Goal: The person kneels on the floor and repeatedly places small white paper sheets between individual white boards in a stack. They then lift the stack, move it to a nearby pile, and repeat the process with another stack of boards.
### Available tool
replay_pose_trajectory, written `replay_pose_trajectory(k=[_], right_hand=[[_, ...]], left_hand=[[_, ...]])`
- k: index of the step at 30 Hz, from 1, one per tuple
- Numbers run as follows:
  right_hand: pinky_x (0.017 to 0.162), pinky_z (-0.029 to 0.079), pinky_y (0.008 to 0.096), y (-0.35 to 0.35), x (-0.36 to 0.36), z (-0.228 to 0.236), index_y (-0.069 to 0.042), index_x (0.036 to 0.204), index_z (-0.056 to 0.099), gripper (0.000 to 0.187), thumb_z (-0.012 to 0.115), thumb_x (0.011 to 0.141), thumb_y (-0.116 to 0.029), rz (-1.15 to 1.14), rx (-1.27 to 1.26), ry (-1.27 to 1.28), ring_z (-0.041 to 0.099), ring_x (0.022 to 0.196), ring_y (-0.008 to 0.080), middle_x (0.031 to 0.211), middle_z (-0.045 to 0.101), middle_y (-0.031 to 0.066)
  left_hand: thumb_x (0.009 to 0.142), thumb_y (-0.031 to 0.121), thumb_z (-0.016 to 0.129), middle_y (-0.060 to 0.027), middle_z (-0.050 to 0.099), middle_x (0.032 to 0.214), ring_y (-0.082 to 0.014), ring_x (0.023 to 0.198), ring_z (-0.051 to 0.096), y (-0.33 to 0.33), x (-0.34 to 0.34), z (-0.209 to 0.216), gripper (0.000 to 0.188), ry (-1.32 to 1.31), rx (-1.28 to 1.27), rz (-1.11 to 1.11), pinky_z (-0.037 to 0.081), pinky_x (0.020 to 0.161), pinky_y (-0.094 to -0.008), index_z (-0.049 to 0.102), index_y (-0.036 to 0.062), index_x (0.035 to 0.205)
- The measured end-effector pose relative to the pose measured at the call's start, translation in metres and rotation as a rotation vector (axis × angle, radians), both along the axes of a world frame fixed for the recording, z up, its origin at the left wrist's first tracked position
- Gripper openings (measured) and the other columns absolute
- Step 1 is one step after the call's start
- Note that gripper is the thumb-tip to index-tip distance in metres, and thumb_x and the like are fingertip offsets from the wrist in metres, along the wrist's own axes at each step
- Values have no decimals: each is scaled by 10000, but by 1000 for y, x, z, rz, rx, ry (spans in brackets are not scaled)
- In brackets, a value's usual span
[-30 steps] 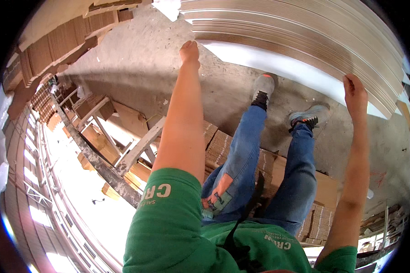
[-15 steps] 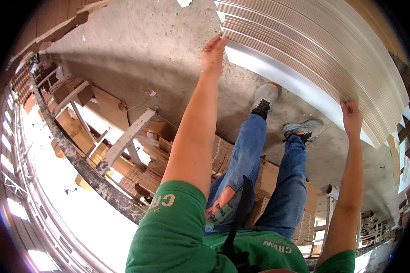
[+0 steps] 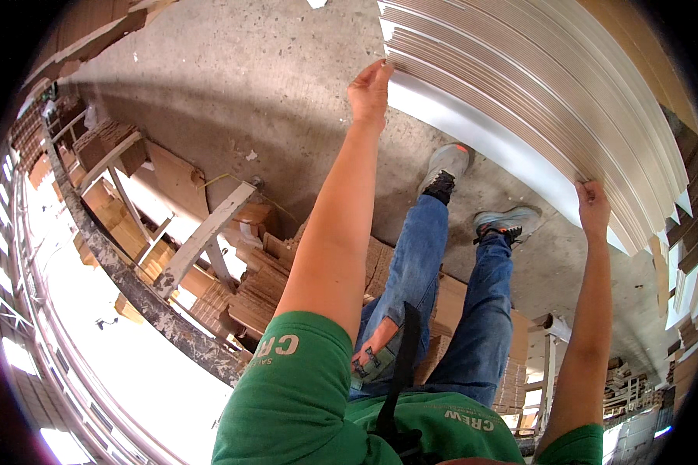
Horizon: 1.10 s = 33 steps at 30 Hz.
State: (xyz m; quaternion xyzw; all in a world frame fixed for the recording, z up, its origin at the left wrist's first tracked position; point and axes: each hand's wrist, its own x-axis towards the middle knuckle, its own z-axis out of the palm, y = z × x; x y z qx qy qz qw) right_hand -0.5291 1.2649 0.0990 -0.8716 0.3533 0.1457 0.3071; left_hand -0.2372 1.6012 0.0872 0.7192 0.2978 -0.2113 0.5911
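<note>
A tall stack of cardboard sheets [image 3: 512, 85] fills the upper right, its brown edges layered with thin white lines. Along its near side shows the white face of a cardboard sheet [image 3: 473, 128]. My left hand [image 3: 369, 91] pinches the near-left corner of this sheet, thumb and fingers pressed together. Farther right, my right hand [image 3: 593, 205] has its fingertips closed on the same near edge. Both arms are stretched out, and the fingertips partly hide the edge they grip. How many sheets lie between the fingers cannot be made out.
My shoes [image 3: 446, 167] stand on the concrete floor [image 3: 287, 93] close to the stack. At left is a scuffed metal frame [image 3: 209, 229] with flattened cardboard [image 3: 264, 287] around it. More cardboard stacks [image 3: 628, 387] stand at the lower right.
The view has shifted slightly. Both hands keep their pinch on the sheet's edge; the left sits a little farther right in view, the right a little lower and farther left.
</note>
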Motion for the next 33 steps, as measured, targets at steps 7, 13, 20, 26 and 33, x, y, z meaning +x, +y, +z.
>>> replay_pose_trajectory(k=[7, 13, 20, 26, 33], right_hand=[[568, 431, 296, 0, 3, 2, -46, 778, 554, 219, 644, 789, -245, 14, -19, 42, 504, 572, 157, 632, 543, 63], [569, 432, 293, -1, 1, 0, -51, 773, 553, 207, 637, 796, -239, 17, -8, 31, 499, 580, 152, 639, 538, 60], [571, 435, 283, 2, 3, 4, -55, 792, 541, 216, 633, 805, -250, 45, -32, 44, 498, 586, 146, 650, 540, 50], [569, 437, 280, 0, 1, 2, -60, 794, 539, 210, 628, 811, -249, 66, -29, 20, 492, 585, 137, 651, 534, 47], [572, 432, 279, 0, 1, 1, -62, 780, 539, 203, 626, 812, -243, 43, -32, 62, 482, 586, 131, 645, 527, 37]], left_hand=[[693, 187, 743, 9, 591, 835, -80, 691, 474, 0, 1, -6, 277, -1, -11, 18, 400, 636, -235, 648, 54, 916], [691, 170, 742, 10, 598, 794, -83, 689, 487, 0, 1, -8, 244, -12, -43, 35, 392, 621, -231, 656, 55, 888], [694, 155, 741, -2, 612, 835, -92, 734, 513, 2, 1, -11, 257, 7, -39, 48, 411, 663, -237, 658, 60, 918], [715, 147, 721, -64, 632, 903, -146, 816, 568, 1, 0, -8, 279, 7, -38, 44, 445, 755, -269, 638, 21, 949], [712, 171, 734, 1, 612, 828, -86, 760, 507, 2, 0, -8, 278, 11, -88, 25, 417, 699, -236, 654, 65, 956]])
